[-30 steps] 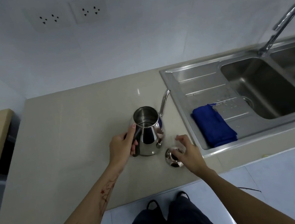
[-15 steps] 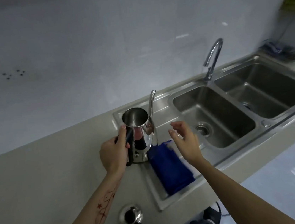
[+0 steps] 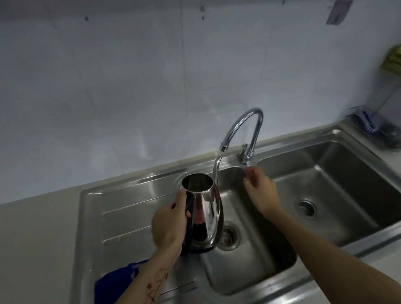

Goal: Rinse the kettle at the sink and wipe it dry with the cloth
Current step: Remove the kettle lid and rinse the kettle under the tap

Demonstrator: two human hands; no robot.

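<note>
Stainless kettle (image 3: 203, 212), lidless, held upright by its handle in the left hand (image 3: 169, 225) over the left basin (image 3: 249, 267), mouth short of the tap (image 3: 242, 131) at 1 o'clock; right hand (image 3: 261, 191), fingers loosely parted and empty, nears the tap lever, presumably to start water

No readable text, label, brand or number anywhere; blurred items at right edge too smeared to read.

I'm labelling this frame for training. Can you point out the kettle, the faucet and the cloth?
kettle (image 3: 206, 216): head view, shiny side of the body.
faucet (image 3: 246, 118): head view, top of the curved neck.
cloth (image 3: 113, 291): head view, blue fabric left of the forearm.
</note>
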